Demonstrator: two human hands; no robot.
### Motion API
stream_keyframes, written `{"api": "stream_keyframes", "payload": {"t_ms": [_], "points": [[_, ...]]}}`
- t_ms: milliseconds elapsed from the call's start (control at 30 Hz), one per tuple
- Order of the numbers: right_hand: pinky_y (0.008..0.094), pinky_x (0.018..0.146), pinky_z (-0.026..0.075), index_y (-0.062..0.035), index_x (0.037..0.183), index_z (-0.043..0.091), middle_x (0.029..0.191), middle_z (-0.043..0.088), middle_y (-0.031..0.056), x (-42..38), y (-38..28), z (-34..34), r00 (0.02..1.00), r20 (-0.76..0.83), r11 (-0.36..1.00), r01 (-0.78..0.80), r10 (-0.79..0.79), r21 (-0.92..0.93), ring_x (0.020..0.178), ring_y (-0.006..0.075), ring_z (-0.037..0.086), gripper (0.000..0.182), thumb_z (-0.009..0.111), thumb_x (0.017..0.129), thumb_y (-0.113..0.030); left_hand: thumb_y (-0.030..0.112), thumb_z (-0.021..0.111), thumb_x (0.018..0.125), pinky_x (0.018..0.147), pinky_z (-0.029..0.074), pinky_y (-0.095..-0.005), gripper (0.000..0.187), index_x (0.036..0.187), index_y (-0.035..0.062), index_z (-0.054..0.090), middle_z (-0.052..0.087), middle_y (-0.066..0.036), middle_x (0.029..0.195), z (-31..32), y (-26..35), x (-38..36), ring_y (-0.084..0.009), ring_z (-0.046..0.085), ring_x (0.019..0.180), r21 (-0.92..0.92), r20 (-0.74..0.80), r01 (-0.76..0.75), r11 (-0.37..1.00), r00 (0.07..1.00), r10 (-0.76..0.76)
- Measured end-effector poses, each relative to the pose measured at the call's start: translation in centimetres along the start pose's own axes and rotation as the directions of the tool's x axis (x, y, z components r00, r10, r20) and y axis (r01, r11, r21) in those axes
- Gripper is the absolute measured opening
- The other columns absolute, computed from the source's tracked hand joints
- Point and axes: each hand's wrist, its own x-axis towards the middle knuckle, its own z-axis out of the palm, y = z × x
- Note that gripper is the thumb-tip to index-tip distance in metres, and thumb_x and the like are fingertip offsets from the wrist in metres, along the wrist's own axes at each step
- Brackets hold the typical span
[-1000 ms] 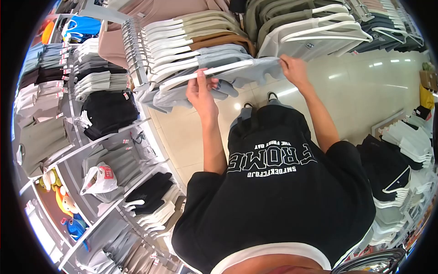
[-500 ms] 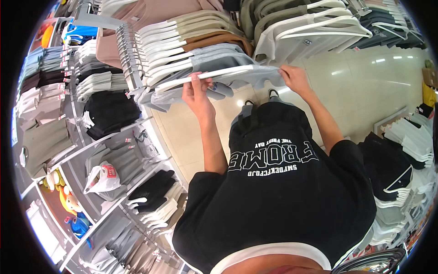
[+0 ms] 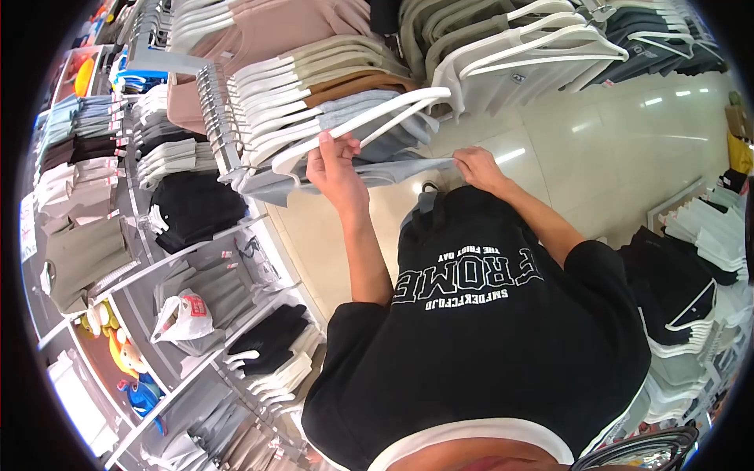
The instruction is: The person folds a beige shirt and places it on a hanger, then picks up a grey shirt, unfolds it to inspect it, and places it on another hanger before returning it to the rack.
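My left hand (image 3: 336, 169) grips a white plastic hanger (image 3: 393, 108) near its middle, thumb on top. The hanger's far right arm sticks out bare, and its left end is by the rail. My right hand (image 3: 477, 169) pinches the edge of a light grey garment (image 3: 400, 169), pulled taut below the hanger. The garment's left part lies near the hanger's hook end; whether it is still on that arm cannot be seen. Just beyond hang several garments on white hangers, including a light blue-grey one (image 3: 345, 110) and a brown one (image 3: 353, 89).
A metal rail (image 3: 220, 122) carries the hangers at left. Grey shirts (image 3: 503, 74) hang at the far right of it. Left are shelves with folded clothes, black garments (image 3: 200, 204) and a white plastic bag (image 3: 184, 315). Tiled floor (image 3: 581, 149) lies beyond; more hung clothes (image 3: 667, 290) stand at right.
The hanger's right end has come out of the grey garment and tilted up. My right hand has moved down and left with the garment's edge in it.
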Motion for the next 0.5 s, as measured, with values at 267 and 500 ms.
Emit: {"api": "stream_keyframes", "payload": {"t_ms": [267, 500], "points": [[0.0431, 0.063, 0.041, -0.0019, 0.081, 0.051, 0.074, 0.054, 0.0169, 0.2, -0.6, -3.9, 0.849, -0.476, 0.968, -0.154, 0.232, 0.197, 0.070, 0.0370, 0.052, 0.010, 0.054, 0.088, -0.009, 0.028, 0.050, 0.099, 0.069, 0.039, -0.0306, 0.025, 0.092, 0.0043, 0.051, 0.056, -0.007, 0.082, 2.6, 2.5, 0.1, -0.0157, 0.049, 0.075, -0.236, 0.056, 0.116, 0.965, 0.993, -0.106], [0.0434, 0.063, 0.040, 0.0006, 0.081, 0.048, 0.074, 0.051, 0.0213, -0.6, 1.1, -3.6, 0.873, -0.415, 0.952, -0.151, 0.254, 0.265, 0.070, 0.0388, 0.051, 0.013, 0.053, 0.088, -0.009, 0.029, 0.048, 0.099, 0.069, 0.036, -0.0298, 0.025, 0.088, 0.0070, 0.048, 0.048, -0.003, 0.085, 3.1, 4.1, 1.3, -0.0136, 0.040, 0.073, -0.376, 0.115, 0.223, 0.899, 0.974, -0.194]]}}
